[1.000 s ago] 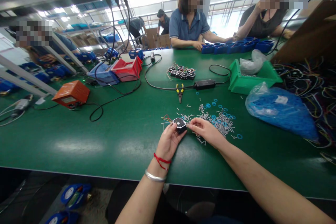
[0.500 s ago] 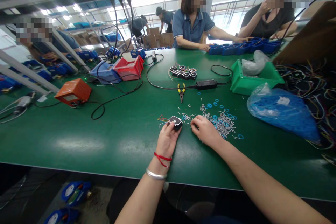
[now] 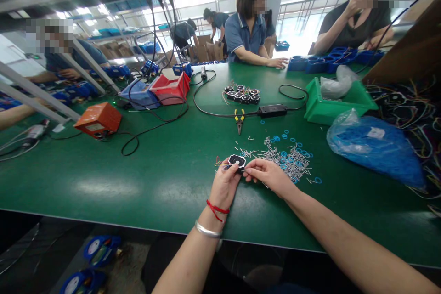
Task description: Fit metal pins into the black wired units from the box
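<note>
My left hand (image 3: 224, 184) is closed around a small square black cooling fan (image 3: 237, 161) with thin wires trailing off its left side. Close against the fan's right edge, my right hand (image 3: 268, 175) pinches a small screw, mostly hidden by the fingertips. Just beyond and right of that hand spreads a heap of silvery screws (image 3: 295, 165), mixed with blue rings (image 3: 276, 138). Several more fans (image 3: 244, 96) sit grouped farther back. Between them and my hands lie pliers (image 3: 239, 119) with yellow-and-black handles.
At right are a green bin (image 3: 339, 110) and a bag of blue parts (image 3: 375, 151). A black adapter (image 3: 272, 110) with cable lies mid-table. Leftward stand an orange box (image 3: 98, 119), a red bin (image 3: 170, 86) and a blue bin (image 3: 141, 95). Co-workers sit across the table.
My right hand has moved left from the screw heap to the fan's edge. The view has shifted slightly. The co-worker opposite has drawn an arm back from the blue parts.
</note>
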`<state>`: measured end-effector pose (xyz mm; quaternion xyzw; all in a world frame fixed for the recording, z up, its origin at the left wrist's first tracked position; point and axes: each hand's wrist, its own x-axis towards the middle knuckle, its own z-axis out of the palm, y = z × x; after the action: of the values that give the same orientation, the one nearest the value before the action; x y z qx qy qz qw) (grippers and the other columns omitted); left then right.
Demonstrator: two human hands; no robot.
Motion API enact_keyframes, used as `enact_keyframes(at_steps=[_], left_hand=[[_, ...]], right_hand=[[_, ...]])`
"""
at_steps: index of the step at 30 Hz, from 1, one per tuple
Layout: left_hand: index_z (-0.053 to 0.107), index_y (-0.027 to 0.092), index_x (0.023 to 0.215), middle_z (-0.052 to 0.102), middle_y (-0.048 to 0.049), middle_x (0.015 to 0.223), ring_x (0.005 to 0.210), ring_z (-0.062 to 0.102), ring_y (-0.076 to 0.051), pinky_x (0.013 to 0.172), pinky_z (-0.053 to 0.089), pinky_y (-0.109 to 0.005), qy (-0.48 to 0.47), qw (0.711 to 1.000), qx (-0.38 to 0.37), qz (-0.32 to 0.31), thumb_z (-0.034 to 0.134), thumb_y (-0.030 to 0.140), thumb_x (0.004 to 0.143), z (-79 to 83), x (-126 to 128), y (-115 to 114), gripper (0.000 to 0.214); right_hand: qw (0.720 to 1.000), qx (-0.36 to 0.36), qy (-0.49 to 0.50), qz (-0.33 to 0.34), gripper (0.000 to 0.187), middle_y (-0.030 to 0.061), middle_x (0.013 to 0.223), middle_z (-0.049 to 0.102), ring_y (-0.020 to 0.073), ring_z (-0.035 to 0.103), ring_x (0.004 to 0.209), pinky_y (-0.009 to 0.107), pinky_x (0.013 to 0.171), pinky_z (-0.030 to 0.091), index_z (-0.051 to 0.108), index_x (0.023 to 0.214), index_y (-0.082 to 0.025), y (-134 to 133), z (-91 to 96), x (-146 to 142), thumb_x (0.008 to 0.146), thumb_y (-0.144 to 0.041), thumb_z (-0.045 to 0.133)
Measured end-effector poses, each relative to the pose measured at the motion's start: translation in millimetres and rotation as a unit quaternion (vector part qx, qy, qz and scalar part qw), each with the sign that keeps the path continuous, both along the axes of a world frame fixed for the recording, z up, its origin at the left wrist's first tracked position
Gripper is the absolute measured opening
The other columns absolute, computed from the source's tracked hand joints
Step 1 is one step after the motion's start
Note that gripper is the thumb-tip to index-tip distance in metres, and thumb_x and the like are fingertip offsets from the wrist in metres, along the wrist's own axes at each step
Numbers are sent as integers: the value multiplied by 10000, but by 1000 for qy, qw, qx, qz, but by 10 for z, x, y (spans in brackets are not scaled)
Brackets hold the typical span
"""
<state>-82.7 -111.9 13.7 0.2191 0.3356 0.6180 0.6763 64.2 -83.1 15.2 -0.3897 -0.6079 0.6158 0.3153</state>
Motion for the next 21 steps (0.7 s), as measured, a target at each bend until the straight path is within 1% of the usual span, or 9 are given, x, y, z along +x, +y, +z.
enact_keyframes(at_steps=[4, 9, 16, 18, 21], left_hand=[[547, 170, 961, 610, -17, 889, 809, 569, -118, 794, 415, -268, 7, 1000, 5, 8, 650, 176, 714, -7, 3, -4, 268], [517, 172, 1012, 605, -24, 920, 855, 568, -117, 830, 407, -267, 4, 1000, 8, 12, 634, 149, 729, -28, 4, -3, 307], [514, 186, 1054, 615, -22, 938, 871, 578, -124, 868, 400, -286, 13, 999, -10, 29, 669, 152, 691, -53, 12, -2, 396], [527, 183, 1046, 619, -23, 936, 868, 580, -124, 874, 400, -292, 15, 1000, -8, 25, 674, 153, 687, -57, 20, -5, 389], [565, 161, 983, 628, -32, 927, 865, 586, -129, 883, 404, -303, 5, 1000, -9, 17, 671, 169, 696, -51, 15, 2, 306]], right_hand=[[999, 9, -33, -9, 249, 52, 789, 678, 133, 633, 665, 232, 549, 445, 587, 868, -145, 5, 6, 9, 804, -383, 553], [997, 29, -68, -18, 202, 42, 763, 677, 134, 639, 658, 231, 555, 461, 590, 840, -155, -11, 52, 22, 810, -347, 539], [993, 56, -100, -29, 171, 24, 749, 670, 134, 645, 658, 233, 584, 478, 582, 819, -170, -65, 82, -1, 823, -334, 531], [990, 80, -116, -27, 191, 13, 719, 659, 128, 630, 625, 238, 592, 473, 577, 790, -174, -79, 103, -7, 830, -355, 532], [976, 149, -155, -32, 241, -7, 673, 630, 115, 584, 572, 240, 576, 445, 580, 757, -181, -43, 125, 42, 858, -386, 500]])
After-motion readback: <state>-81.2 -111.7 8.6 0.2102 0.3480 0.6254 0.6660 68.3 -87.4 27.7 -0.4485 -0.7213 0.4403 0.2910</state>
